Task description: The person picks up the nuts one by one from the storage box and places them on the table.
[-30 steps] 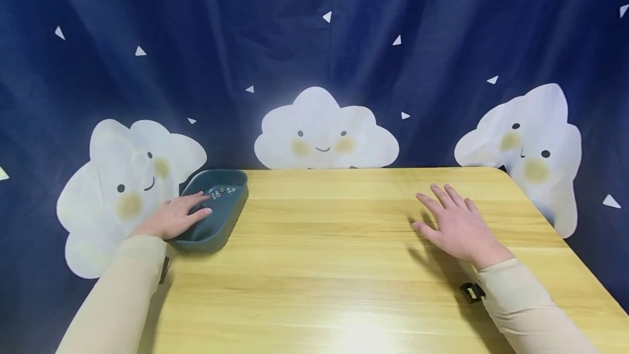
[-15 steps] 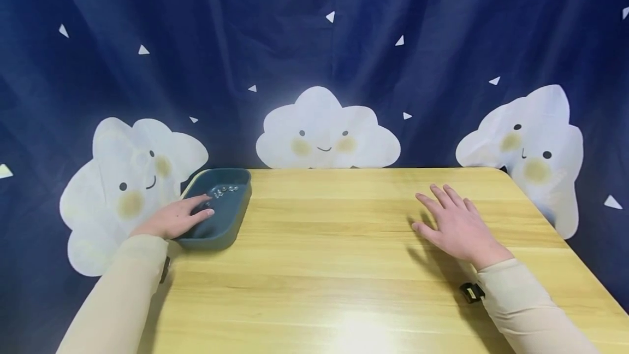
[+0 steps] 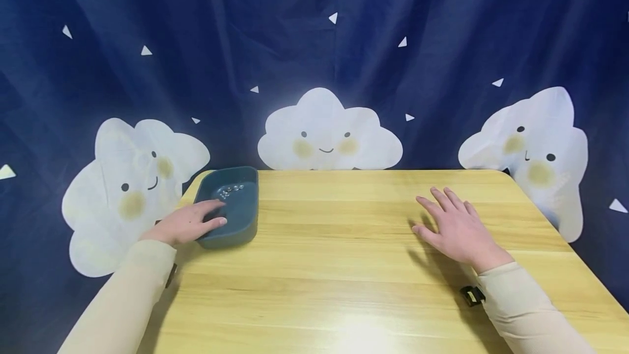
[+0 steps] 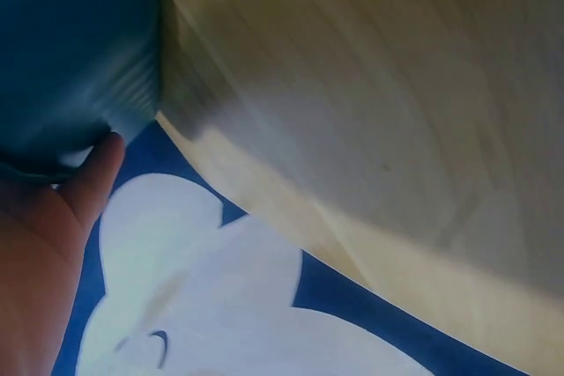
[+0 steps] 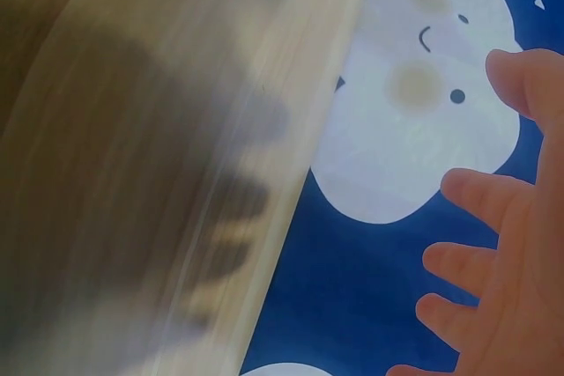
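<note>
Left hand [image 3: 184, 224] over near-left rim of dark blue tray [image 3: 245, 212], thumb and forefinger reaching over the inside; left wrist view has one digit against the outer wall. Can't tell if it pinches the rim or just pushes. Right hand [image 3: 459, 234] spread, palm down above the counter [image 3: 334, 245], holding nothing, well apart from tray; barely changed.

Main change: tray slid right and turned squarer to the far edge over the last second, left hand moving along with it. Reads as left hand shifting it inward from the counter's left edge, right hand not involved. Small clear pieces [image 3: 231, 189] ride along, grouped at the tray's far end; too small to count. Tray sits at far-left corner of counter.

Beyond: navy curtain [image 3: 295, 26], smiling white cloud [image 3: 330, 130] behind the far edge.
</note>
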Demonstrator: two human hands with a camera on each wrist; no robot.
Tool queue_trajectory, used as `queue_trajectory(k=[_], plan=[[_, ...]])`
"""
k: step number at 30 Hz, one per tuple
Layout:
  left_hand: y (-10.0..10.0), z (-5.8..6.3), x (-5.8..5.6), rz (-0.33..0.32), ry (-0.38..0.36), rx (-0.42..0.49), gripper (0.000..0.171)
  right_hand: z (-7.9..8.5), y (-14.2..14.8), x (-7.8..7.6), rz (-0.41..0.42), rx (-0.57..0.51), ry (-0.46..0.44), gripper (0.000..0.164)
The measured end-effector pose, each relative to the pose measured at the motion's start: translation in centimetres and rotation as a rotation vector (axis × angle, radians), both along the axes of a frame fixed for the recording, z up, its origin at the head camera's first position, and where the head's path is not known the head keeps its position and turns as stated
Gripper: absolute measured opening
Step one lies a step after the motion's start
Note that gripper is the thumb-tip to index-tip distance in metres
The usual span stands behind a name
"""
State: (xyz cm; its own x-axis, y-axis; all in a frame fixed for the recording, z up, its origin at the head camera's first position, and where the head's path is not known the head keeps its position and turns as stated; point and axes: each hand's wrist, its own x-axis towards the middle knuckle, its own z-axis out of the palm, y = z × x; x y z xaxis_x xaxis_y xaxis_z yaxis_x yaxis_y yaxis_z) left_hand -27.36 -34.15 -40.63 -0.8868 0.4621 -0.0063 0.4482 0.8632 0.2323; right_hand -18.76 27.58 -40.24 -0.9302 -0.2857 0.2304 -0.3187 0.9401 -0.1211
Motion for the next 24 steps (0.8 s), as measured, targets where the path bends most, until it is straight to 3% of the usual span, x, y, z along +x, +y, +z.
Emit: queue_trajectory(k=[12, 19, 24], plan=[[2.6, 0.7, 1.6, -0.057, -0.035, 0.013, 0.067, 0.0, 0.1, 0.1, 0.005, 0.003, 0.015, 0.07], [4.1, 0.4, 1.6, -0.127, -0.008, 0.003, 0.066, -0.2, 0.2, 0.1, 0.003, -0.002, 0.016, 0.07], [4.2, 0.8, 1.7, -0.178, 0.027, 0.0, 0.049, -0.2, 0.2, 0.1, 0.005, -0.003, 0.015, 0.07]])
